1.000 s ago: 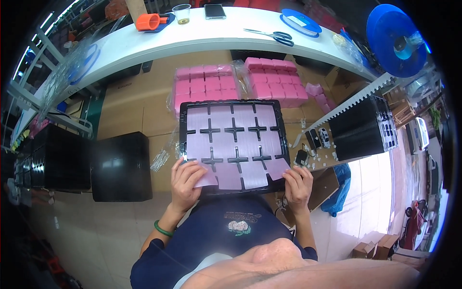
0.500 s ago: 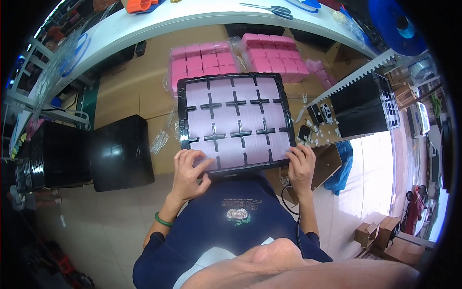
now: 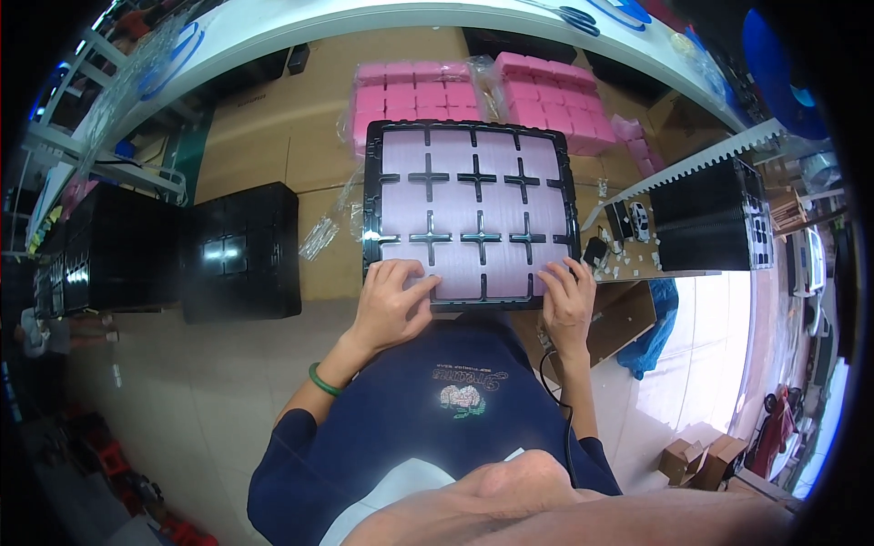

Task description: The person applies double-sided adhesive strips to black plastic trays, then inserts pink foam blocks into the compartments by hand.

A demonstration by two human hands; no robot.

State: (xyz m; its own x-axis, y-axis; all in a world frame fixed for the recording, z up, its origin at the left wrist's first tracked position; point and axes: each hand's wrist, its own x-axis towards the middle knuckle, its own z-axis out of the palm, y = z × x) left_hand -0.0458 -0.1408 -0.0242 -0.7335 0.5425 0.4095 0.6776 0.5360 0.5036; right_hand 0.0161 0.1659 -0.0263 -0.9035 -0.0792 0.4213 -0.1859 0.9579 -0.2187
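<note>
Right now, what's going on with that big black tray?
A person is handling a lilac sheet that lies in a black plastic tray, with black crosses showing through it. The person's left grip is at the near left corner, thumb and index finger apart. The right grip is at the near right corner. Pink blocks sit beyond the tray.

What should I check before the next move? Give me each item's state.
1. Lilac sheet within the black tray's rim: ok.
2. Six cross-shaped dividers showing through the sheet: ok.
3. Left hand at the near left corner: ok.
4. Right hand at the near right corner: ok.
5. Sheet flat beneath the fingers: cannot tell, the hands cover those spots.
6. Scissors away from the tray: ok, on the white shelf.
</note>
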